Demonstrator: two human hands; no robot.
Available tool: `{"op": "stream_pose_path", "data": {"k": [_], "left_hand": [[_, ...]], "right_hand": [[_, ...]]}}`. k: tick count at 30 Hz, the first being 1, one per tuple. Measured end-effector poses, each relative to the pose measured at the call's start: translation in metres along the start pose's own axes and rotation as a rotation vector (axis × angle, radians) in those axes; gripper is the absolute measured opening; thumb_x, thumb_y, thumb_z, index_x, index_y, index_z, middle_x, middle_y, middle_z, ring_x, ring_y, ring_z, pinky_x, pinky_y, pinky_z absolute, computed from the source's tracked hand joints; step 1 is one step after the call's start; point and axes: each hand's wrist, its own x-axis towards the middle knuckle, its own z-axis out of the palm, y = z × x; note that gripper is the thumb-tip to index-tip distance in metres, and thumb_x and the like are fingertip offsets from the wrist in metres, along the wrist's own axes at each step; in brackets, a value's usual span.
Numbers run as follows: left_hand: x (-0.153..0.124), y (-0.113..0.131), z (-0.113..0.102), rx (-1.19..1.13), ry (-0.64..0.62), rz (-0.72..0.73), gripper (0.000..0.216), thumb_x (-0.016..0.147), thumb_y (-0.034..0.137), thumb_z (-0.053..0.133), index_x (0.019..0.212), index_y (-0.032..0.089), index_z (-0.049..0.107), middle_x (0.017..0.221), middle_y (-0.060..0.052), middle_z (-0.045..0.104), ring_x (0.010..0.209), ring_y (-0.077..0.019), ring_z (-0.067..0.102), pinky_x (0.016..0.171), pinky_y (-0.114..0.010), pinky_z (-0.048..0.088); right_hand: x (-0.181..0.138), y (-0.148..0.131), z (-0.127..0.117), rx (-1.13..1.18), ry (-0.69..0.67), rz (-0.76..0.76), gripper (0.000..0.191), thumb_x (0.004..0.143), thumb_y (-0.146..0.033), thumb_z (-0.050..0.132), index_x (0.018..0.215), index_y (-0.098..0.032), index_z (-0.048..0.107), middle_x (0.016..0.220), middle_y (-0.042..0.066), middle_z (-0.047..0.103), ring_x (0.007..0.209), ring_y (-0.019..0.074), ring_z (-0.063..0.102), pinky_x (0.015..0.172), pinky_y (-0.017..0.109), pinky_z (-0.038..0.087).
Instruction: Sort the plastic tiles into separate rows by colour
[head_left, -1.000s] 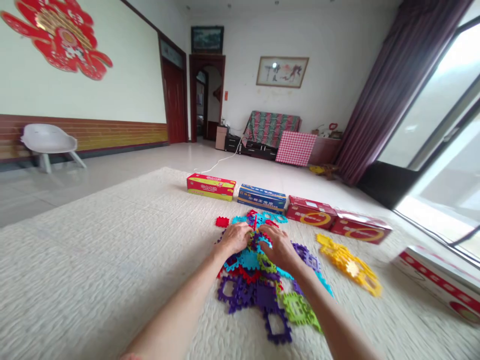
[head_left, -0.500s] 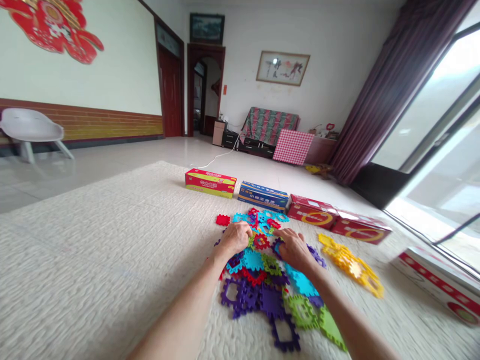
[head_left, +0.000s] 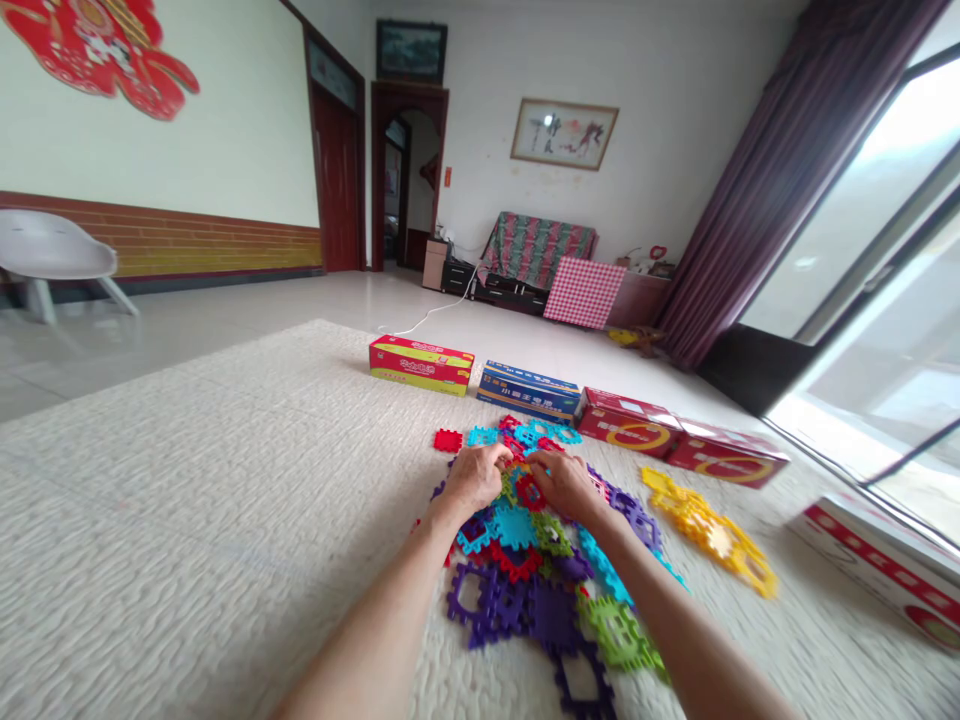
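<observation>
A pile of flat plastic interlocking tiles with toothed edges lies on the pale mat, in purple, blue, red and green. Over its far part my left hand [head_left: 478, 476] is closed, thumb and fingers pinched together beside a few red tiles; whatever they grip is too small to make out. My right hand [head_left: 562, 482] is close on the right, its fingers bent down and drawn together above a red tile [head_left: 531, 492]. Its fingertips are partly hidden. Nearer to me lie a light blue tile [head_left: 514, 527] and a purple tile [head_left: 553, 613].
Yellow tiles [head_left: 709, 530] form a separate heap at the right. Behind the pile stand a red-and-yellow box [head_left: 421, 366], a blue box [head_left: 529, 390] and two dark red boxes [head_left: 630, 422]. A white-and-red box [head_left: 885, 570] rests at far right on the quilted mat [head_left: 225, 500].
My right hand has moved left, nearer to my left hand, and its fingers have drawn together. My left hand stays over the far part of the pile. The view has shifted slightly.
</observation>
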Motion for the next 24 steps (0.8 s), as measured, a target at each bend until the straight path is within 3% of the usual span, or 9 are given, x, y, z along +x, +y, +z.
{"op": "stream_pose_path", "data": {"k": [2, 5, 10, 14, 20, 24], "left_hand": [[0.0, 0.002, 0.0, 0.026, -0.023, 0.019, 0.046, 0.073, 0.006, 0.045, 0.109, 0.025, 0.066, 0.095, -0.002, 0.072, 0.092, -0.0178, 0.064, 0.086, -0.03, 0.048], [0.001, 0.003, -0.001, 0.111, -0.059, 0.058, 0.04, 0.076, 0.009, 0.044, 0.102, 0.023, 0.071, 0.097, -0.006, 0.071, 0.097, -0.0206, 0.063, 0.09, -0.033, 0.045], [0.001, 0.003, -0.001, 0.17, -0.083, 0.064, 0.035, 0.077, 0.011, 0.043, 0.09, 0.021, 0.074, 0.09, -0.008, 0.071, 0.093, -0.022, 0.063, 0.089, -0.035, 0.045], [0.001, 0.004, -0.002, 0.156, -0.076, 0.062, 0.036, 0.076, 0.011, 0.044, 0.092, 0.023, 0.075, 0.09, -0.007, 0.071, 0.09, -0.0213, 0.063, 0.085, -0.034, 0.046], [0.001, 0.003, -0.003, 0.143, -0.074, 0.08, 0.036, 0.078, 0.013, 0.044, 0.092, 0.023, 0.075, 0.089, -0.007, 0.072, 0.09, -0.0217, 0.064, 0.085, -0.035, 0.046], [0.001, 0.003, -0.003, 0.131, -0.085, 0.072, 0.034, 0.077, 0.012, 0.045, 0.09, 0.023, 0.075, 0.09, -0.007, 0.072, 0.091, -0.0208, 0.064, 0.087, -0.034, 0.046]], "right_hand": [[0.007, 0.003, 0.0, -0.015, -0.033, 0.022, 0.032, 0.09, -0.028, 0.039, 0.101, -0.027, 0.068, 0.093, 0.004, 0.072, 0.094, 0.0218, 0.062, 0.084, 0.035, 0.037], [0.019, 0.004, 0.001, -0.045, -0.078, 0.049, 0.029, 0.086, -0.026, 0.043, 0.094, -0.026, 0.071, 0.09, 0.006, 0.072, 0.091, 0.0233, 0.064, 0.083, 0.036, 0.038], [0.029, 0.004, 0.002, -0.078, -0.099, 0.064, 0.031, 0.078, -0.017, 0.049, 0.101, -0.023, 0.068, 0.102, 0.007, 0.071, 0.1, 0.0241, 0.062, 0.088, 0.037, 0.038], [0.03, 0.008, 0.003, -0.09, -0.124, 0.085, 0.027, 0.073, -0.018, 0.054, 0.095, -0.023, 0.068, 0.094, 0.005, 0.072, 0.095, 0.023, 0.062, 0.088, 0.038, 0.038], [0.036, 0.01, 0.011, -0.108, -0.112, 0.155, 0.024, 0.069, -0.016, 0.056, 0.089, -0.022, 0.067, 0.081, 0.005, 0.071, 0.084, 0.0219, 0.063, 0.081, 0.037, 0.04], [0.036, 0.012, 0.002, -0.068, -0.054, 0.168, 0.024, 0.069, -0.013, 0.052, 0.085, -0.022, 0.067, 0.077, 0.004, 0.07, 0.076, 0.0193, 0.062, 0.069, 0.03, 0.041]]}}
